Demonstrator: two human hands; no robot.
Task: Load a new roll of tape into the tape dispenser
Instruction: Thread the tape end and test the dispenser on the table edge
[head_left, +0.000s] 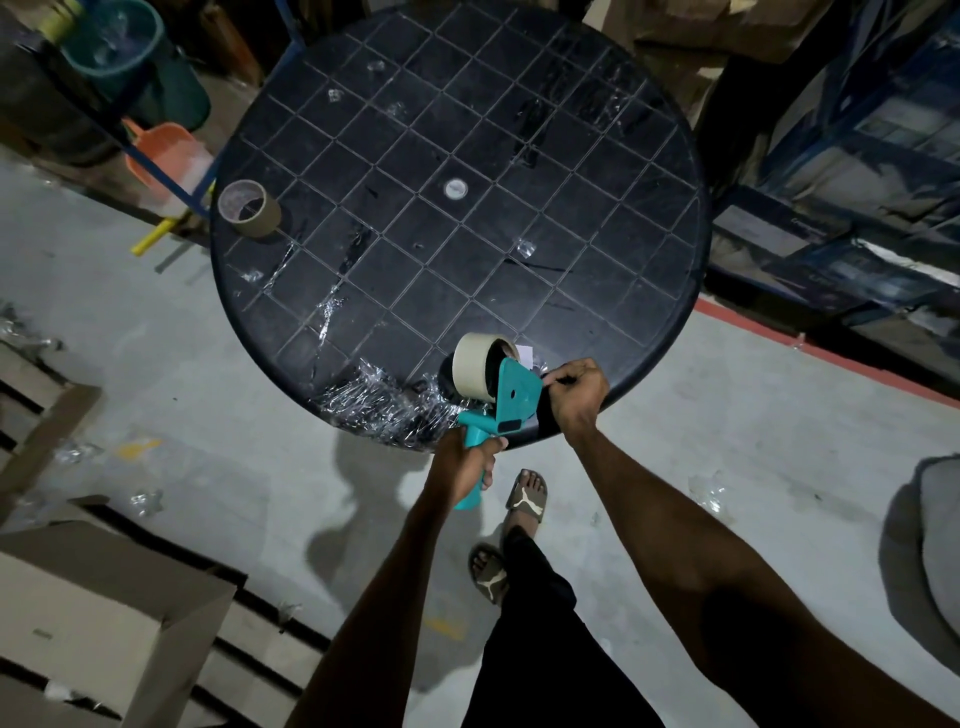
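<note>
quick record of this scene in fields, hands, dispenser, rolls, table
left hand: grips the handle of the teal tape dispenser
right hand: pinching at the dispenser's front end; what it holds is hidden
new roll: beige tape roll seated on the dispenser
other roll: near-empty brown core lying at the table's left edge
table: round black table with grid lines and crumpled clear tape scraps at its near edge
</note>
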